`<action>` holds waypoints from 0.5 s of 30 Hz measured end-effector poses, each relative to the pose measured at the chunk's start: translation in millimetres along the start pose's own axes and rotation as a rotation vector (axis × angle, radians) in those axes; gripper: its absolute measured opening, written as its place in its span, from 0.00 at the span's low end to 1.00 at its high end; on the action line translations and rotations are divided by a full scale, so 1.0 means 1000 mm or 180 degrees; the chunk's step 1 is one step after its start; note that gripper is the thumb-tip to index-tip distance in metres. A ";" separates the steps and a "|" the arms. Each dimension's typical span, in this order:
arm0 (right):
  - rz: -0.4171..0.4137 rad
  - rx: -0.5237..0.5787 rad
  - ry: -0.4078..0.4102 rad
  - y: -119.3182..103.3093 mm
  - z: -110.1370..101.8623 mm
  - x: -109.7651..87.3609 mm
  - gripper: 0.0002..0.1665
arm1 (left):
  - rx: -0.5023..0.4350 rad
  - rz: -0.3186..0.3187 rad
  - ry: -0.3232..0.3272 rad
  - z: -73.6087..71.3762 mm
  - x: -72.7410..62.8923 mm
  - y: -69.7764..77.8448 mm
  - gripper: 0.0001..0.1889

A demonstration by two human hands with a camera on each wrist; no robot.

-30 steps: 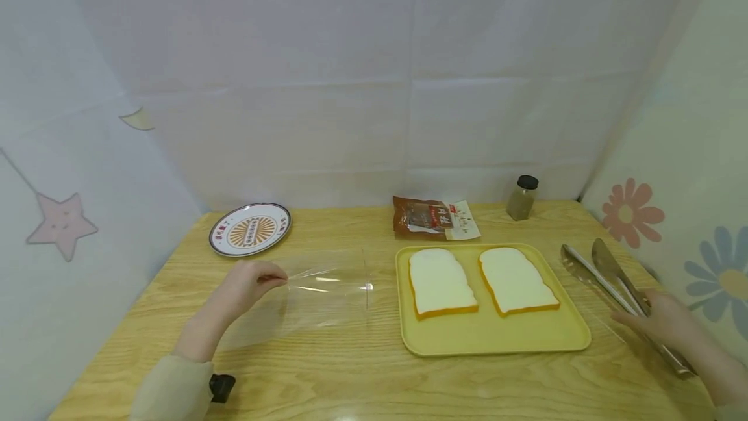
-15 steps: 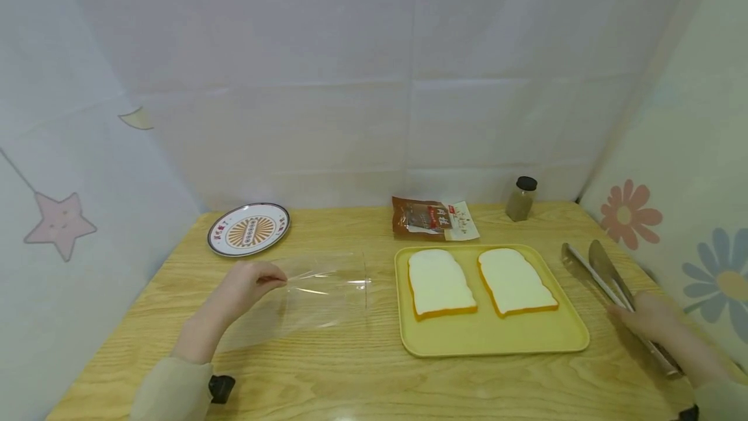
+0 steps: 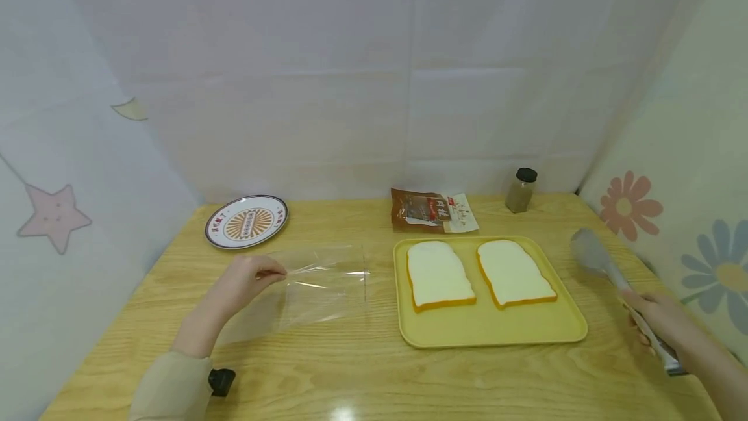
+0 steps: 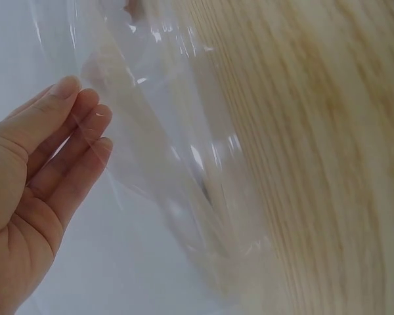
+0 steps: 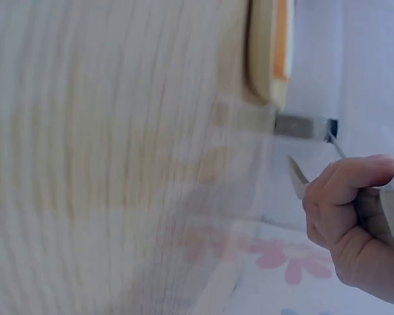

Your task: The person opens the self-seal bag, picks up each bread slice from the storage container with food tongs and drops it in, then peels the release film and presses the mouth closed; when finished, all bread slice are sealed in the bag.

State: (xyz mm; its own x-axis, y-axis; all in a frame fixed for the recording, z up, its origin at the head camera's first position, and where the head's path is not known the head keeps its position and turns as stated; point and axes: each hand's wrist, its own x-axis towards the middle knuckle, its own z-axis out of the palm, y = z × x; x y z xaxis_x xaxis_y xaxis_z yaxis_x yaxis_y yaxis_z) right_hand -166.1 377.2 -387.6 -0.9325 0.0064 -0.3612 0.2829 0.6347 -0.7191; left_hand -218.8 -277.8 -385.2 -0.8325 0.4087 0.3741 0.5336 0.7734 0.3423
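On the left of the head view, my left hand (image 3: 242,284) pinches the edge of a clear plastic bag (image 3: 333,301) between thumb and fingertips. The bag stretches to the right over the wooden table; its folds catch the light in the left wrist view. My right hand (image 3: 657,317) grips metal tongs (image 3: 593,253) beside the tray's right edge, fingers curled round the handle. The tongs' broad head points away from me, its arms overlapping in the head view. Two bread slices (image 3: 439,273), white with orange-brown crusts, lie side by side on a yellow tray (image 3: 491,330).
A white patterned plate (image 3: 216,234) sits at the back left. Behind the tray lie a brown and white food packet (image 3: 421,212) and, farther right, a jar (image 3: 519,197) with a black lid. Fabric walls (image 3: 321,135) border the table's back and sides.
My right hand has closed round the tongs and turned them, so the two arms no longer appear spread apart. The left hand keeps its pinch on the bag; the head view has shifted slightly.
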 end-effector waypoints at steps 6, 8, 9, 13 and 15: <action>0.0012 0.0584 -0.0368 -0.012 0.012 -0.020 0.37 | 0.0044 -0.0097 -0.0064 -0.002 -0.001 0.002 0.06; 0.0033 0.0657 -0.0518 -0.015 0.014 -0.027 0.35 | 0.0049 -0.0107 -0.0080 -0.002 -0.001 0.003 0.06; 0.0046 0.0690 -0.0595 -0.016 0.016 -0.031 0.34 | 0.0045 -0.0108 -0.0088 -0.002 -0.001 0.003 0.06; 0.0156 0.0784 -0.0845 -0.014 0.019 -0.043 0.33 | 0.0042 -0.0080 -0.0101 -0.001 0.001 0.004 0.05; 0.0119 0.0868 -0.0999 -0.011 0.020 -0.047 0.33 | 0.0041 -0.0064 -0.0099 -0.001 0.001 0.004 0.05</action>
State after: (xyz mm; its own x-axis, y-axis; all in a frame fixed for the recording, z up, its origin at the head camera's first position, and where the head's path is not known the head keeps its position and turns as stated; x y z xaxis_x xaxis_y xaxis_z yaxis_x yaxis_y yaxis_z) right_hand -121.3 354.7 -374.4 -0.8187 -0.2371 -0.5231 0.4037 0.4102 -0.8178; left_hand -216.9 -274.5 -383.1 -0.8473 0.4078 0.3402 0.5149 0.7877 0.3383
